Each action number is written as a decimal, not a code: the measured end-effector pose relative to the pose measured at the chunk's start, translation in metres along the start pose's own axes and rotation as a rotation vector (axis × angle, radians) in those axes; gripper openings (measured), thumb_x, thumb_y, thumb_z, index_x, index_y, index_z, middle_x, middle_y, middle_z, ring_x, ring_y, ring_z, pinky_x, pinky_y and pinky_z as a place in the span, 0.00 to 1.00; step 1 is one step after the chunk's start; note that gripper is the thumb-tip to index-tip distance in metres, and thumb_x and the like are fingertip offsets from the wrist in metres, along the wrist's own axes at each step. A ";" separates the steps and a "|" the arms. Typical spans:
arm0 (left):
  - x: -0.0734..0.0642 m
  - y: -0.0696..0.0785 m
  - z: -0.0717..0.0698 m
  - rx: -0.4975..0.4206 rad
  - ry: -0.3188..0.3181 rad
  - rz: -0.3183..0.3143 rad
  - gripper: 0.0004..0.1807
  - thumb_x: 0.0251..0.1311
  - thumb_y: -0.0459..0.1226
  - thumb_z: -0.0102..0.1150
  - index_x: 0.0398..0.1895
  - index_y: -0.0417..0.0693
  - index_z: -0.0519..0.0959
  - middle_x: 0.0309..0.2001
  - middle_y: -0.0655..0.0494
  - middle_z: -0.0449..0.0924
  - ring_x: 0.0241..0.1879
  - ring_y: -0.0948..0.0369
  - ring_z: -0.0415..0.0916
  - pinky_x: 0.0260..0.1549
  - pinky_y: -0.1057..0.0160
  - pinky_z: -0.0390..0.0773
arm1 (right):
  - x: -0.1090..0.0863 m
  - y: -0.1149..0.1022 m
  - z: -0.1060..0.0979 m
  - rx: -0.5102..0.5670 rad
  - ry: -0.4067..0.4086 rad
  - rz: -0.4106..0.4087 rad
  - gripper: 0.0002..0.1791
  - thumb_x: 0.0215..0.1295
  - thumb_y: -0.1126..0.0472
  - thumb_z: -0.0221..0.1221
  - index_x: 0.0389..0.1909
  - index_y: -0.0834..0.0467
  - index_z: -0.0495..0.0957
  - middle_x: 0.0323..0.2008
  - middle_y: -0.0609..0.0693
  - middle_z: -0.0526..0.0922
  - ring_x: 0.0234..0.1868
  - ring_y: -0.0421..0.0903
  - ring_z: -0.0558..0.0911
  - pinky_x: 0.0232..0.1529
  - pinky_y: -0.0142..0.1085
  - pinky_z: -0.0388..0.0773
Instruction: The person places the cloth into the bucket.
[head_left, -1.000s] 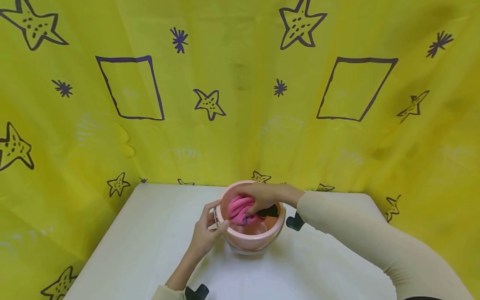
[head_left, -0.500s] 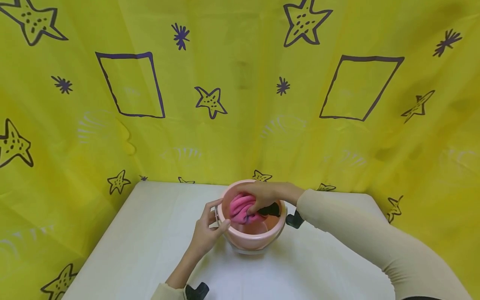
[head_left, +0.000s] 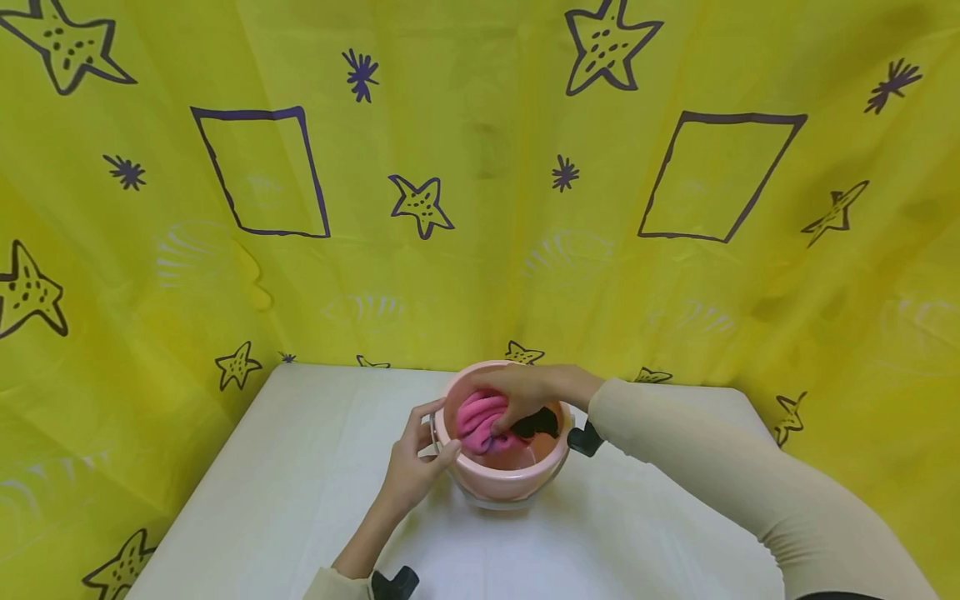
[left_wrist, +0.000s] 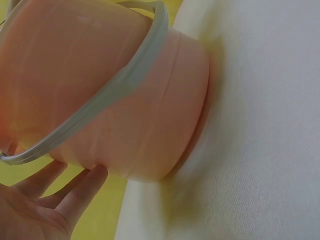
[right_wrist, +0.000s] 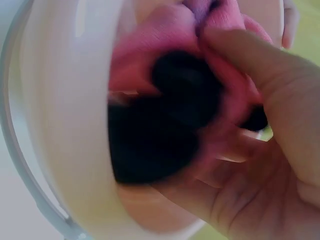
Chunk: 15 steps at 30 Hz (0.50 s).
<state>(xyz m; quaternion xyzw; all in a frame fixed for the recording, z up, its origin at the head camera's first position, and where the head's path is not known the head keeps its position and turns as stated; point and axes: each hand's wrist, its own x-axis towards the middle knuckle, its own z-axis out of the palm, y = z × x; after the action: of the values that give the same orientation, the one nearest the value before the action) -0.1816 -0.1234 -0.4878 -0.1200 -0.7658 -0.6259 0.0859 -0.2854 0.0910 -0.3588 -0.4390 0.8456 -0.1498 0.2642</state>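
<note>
A pink bucket (head_left: 495, 485) stands on the white table, its mouth turned toward me. At its left side my left hand (head_left: 414, 465) grips the rim, thumb near the edge and fingers along the outer wall. My right hand (head_left: 525, 390) reaches into the bucket from the right and holds a bunched pink cloth (head_left: 480, 417). In the right wrist view the thumb presses the folds of the cloth (right_wrist: 157, 30), and a soft black part (right_wrist: 160, 120) hangs beside the fingers. Most right fingertips are hidden behind the cloth.
A grey carrying handle (left_wrist: 125, 80) hangs down around the bucket's outside. The white table (head_left: 315, 467) reaches back to a yellow curtain (head_left: 480, 283) printed with stars, which also lines both sides.
The pink cloth and right hand shift slightly within the bucket, a little down and left since half a second ago. The left hand keeps its place at the rim.
</note>
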 end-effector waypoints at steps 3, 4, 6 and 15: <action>0.000 0.000 0.000 0.000 -0.001 0.000 0.33 0.61 0.40 0.69 0.70 0.63 0.69 0.58 0.39 0.81 0.55 0.43 0.81 0.42 0.55 0.87 | -0.004 -0.003 -0.003 0.044 -0.027 0.081 0.36 0.62 0.55 0.73 0.69 0.40 0.69 0.63 0.45 0.75 0.58 0.46 0.77 0.54 0.40 0.80; 0.000 0.000 0.000 0.005 -0.001 -0.005 0.34 0.62 0.39 0.69 0.70 0.63 0.69 0.58 0.39 0.81 0.55 0.43 0.81 0.42 0.55 0.87 | -0.006 -0.004 -0.005 0.060 -0.034 0.107 0.36 0.62 0.55 0.73 0.69 0.40 0.68 0.65 0.46 0.75 0.58 0.49 0.77 0.50 0.41 0.82; -0.001 0.000 0.000 0.010 -0.002 -0.009 0.34 0.62 0.39 0.69 0.70 0.63 0.69 0.58 0.39 0.81 0.55 0.43 0.81 0.42 0.55 0.87 | -0.009 -0.007 -0.007 0.081 -0.035 0.163 0.37 0.61 0.53 0.73 0.69 0.40 0.67 0.65 0.50 0.75 0.53 0.52 0.78 0.42 0.44 0.85; 0.000 -0.002 0.000 0.019 -0.005 -0.010 0.33 0.63 0.40 0.68 0.70 0.64 0.68 0.59 0.40 0.81 0.55 0.43 0.81 0.42 0.55 0.87 | -0.014 -0.009 -0.012 0.062 -0.015 0.149 0.39 0.61 0.53 0.73 0.71 0.43 0.65 0.65 0.53 0.75 0.60 0.56 0.77 0.42 0.44 0.85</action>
<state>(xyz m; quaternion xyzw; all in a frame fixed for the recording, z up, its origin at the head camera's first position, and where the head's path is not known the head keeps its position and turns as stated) -0.1825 -0.1239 -0.4894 -0.1171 -0.7726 -0.6185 0.0821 -0.2791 0.0978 -0.3402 -0.3673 0.8690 -0.1527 0.2943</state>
